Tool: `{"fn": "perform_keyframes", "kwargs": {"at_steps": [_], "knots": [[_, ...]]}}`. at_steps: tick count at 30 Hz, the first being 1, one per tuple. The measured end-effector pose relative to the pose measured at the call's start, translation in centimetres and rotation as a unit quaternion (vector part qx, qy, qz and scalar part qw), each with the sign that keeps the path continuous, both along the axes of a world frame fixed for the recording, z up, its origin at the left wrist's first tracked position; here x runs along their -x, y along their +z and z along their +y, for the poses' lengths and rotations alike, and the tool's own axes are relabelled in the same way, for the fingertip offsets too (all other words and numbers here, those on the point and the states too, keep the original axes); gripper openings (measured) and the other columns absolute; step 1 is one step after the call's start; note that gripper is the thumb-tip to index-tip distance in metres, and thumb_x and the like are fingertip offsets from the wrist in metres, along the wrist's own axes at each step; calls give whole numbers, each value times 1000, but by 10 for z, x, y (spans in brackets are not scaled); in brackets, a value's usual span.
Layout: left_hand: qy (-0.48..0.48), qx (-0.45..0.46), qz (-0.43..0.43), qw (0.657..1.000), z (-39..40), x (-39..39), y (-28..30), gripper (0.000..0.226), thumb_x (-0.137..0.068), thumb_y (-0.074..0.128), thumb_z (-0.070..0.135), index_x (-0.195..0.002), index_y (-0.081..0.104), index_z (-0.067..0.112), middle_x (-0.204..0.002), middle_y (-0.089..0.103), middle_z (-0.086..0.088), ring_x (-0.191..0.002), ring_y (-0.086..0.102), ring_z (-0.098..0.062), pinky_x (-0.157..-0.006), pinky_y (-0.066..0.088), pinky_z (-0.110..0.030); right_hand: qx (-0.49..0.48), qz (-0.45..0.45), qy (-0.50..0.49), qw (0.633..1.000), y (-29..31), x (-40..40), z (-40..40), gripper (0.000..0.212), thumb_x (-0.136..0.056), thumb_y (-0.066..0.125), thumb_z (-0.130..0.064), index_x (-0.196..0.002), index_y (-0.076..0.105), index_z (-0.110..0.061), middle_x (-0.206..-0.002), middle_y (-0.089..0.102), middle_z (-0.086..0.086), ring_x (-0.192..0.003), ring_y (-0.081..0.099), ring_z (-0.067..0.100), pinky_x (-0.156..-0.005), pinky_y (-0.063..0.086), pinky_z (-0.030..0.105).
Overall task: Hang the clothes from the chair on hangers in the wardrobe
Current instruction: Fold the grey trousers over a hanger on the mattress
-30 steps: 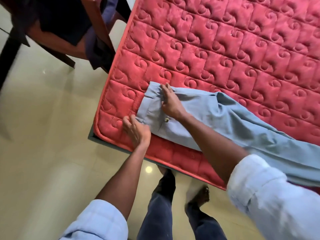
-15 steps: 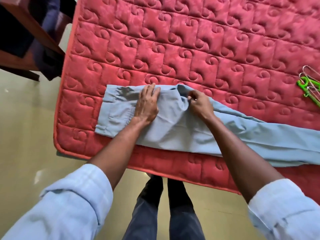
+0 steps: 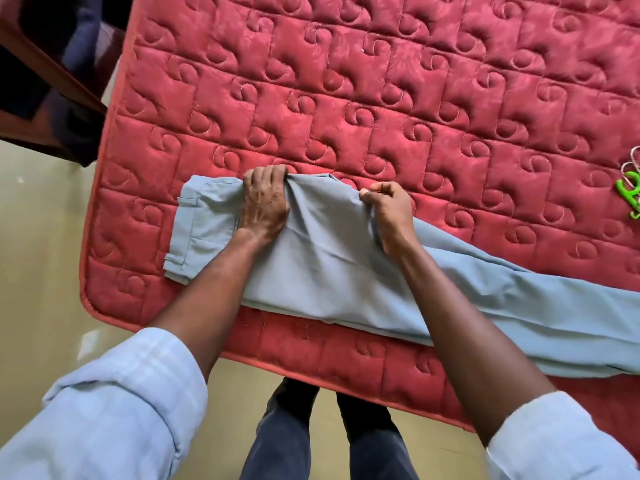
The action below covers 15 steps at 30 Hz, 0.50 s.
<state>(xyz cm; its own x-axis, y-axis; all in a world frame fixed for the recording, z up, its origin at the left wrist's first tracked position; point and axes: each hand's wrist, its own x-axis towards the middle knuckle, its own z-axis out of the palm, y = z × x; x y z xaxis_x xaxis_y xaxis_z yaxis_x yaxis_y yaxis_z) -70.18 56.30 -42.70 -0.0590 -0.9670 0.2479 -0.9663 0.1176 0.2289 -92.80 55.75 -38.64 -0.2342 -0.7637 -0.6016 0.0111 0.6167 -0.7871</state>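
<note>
— Red quilted mattress [image 3: 346, 81], what's on it?
— Grey-blue trousers [image 3: 329, 265], lying along its near edge, green hangers [image 3: 628, 188] well apart.
— Hands?
— Left hand [image 3: 265, 202] and right hand [image 3: 389, 213] both grip bunched trouser fabric.

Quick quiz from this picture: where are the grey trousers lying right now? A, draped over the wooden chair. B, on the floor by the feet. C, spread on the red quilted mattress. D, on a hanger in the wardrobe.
C: the grey trousers lie across the red quilted mattress, where the left hand and the right hand each grip their far edge.
</note>
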Motion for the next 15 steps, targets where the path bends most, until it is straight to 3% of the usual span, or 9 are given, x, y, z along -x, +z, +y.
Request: {"fn": "perform_keyframes", "kwargs": {"at_steps": [2, 4, 7, 9, 10, 12, 15], "knots": [[18, -2, -12, 1000, -3, 1, -4, 25, -81, 52, 3, -103, 59, 13, -90, 60, -10, -84, 49, -28, -83, 29, -38, 0, 78, 57, 995, -2, 2, -5, 18, -84, 68, -22, -71, 56, -19, -63, 53, -2, -54, 45, 10, -58, 38, 26], [53, -14, -13, 998, -3, 5, -7, 23, -82, 54, 6, -103, 61, 13, -90, 61, -9, -85, 51, -28, -83, 29, -38, -14, 107, 156, 982, -1, 2, -12, 35, -87, 63, -43, -63, 49, -22, -58, 42, -1, -53, 36, 12, -54, 28, 29], [89, -16, 2, 996, 0, 9, -7, 27, -86, 49, 16, -110, 62, 13, -98, 61, -10, -92, 50, -28, -88, 29, -40, -74, 65, 283, 954, 8, 1, -29, 42, -79, 64, -61, -69, 57, -20, -65, 58, 0, -60, 52, 13, -61, 39, 29], [84, -12, 8, 996, 3, 8, -7, 30, -88, 51, 20, -116, 60, 13, -112, 59, -12, -103, 45, -28, -95, 29, -42, -123, -6, 338, 933, 11, 2, -40, 43, -75, 71, -55, -85, 71, -13, -84, 73, 3, -76, 65, 16, -75, 52, 33], [77, -9, 5, 997, 4, 7, -9, 31, -90, 51, 21, -119, 59, 12, -119, 57, -14, -109, 44, -29, -99, 29, -43, -121, -24, 339, 933, 10, 2, -44, 35, -77, 75, -44, -89, 72, -11, -86, 74, 6, -76, 64, 18, -74, 53, 33], [68, -8, -10, 998, 6, 2, -15, 34, -96, 49, 22, -127, 56, 10, -131, 54, -17, -119, 43, -32, -106, 28, -45, -62, -4, 253, 965, 8, 1, -51, 10, -81, 75, -20, -83, 69, -13, -75, 66, 3, -68, 54, 13, -63, 44, 24], [97, -40, -35, 994, 10, -12, -26, 40, -103, 43, 28, -137, 51, 8, -143, 48, -19, -130, 43, -36, -112, 26, -47, 13, 55, 10, 998, -6, 1, -56, 6, -85, 68, -9, -87, 62, -12, -76, 62, 0, -64, 51, 7, -64, 44, 20]]}}
